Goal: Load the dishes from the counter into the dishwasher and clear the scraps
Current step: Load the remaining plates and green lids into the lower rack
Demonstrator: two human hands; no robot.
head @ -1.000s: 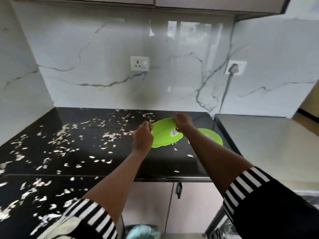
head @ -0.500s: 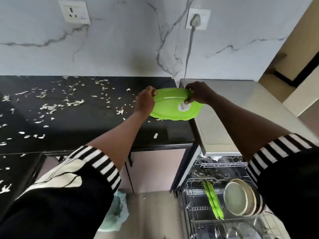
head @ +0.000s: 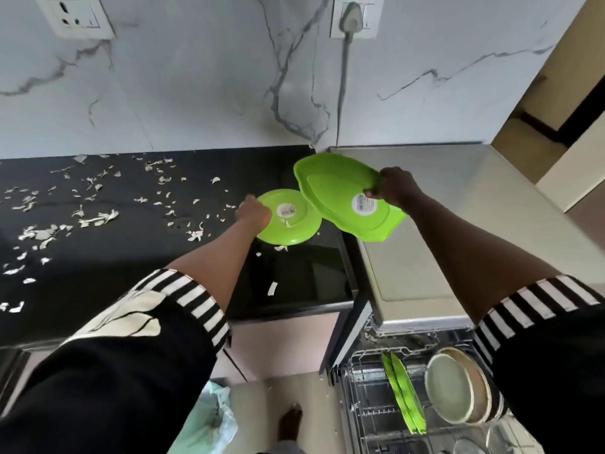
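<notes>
Nearest, low beneath the right grip: wire dishwasher rack [head: 370, 417], pulled out, holding two lime-green plates standing on edge [head: 404, 398] and, just right of them, a stack of cream round dishes [head: 455, 388]. Left of the rack, on the floor below the left forearm: pale green plastic bag [head: 212, 414] and a bare foot [head: 289, 421]. Both sleeves black with white striped cuffs. Right hand [head: 394, 188]: fingers and thumb clamped on the far rim of a lime-green wavy-edged plastic plate [head: 337, 194], held tilted in the air, underside to the camera; round white barcode sticker [head: 363, 203] beside the thumb, print unreadable. Left hand [head: 253, 213]: laid on the left rim of a lime-green round plastic plate [head: 294, 227] lying upside down on the glossy black countertop [head: 294, 283]; whether the fingers curl under the rim cannot be told. White sticker [head: 285, 211] on its base, illegible. White scraps [head: 98, 217] strewn left of that hand. Under the right grip: matte steel dishwasher top [head: 425, 257]. Beyond both hands: white grey-veined marble backsplash [head: 196, 86], white wall socket [head: 75, 14], grey plug with hanging cable [head: 352, 14].
</notes>
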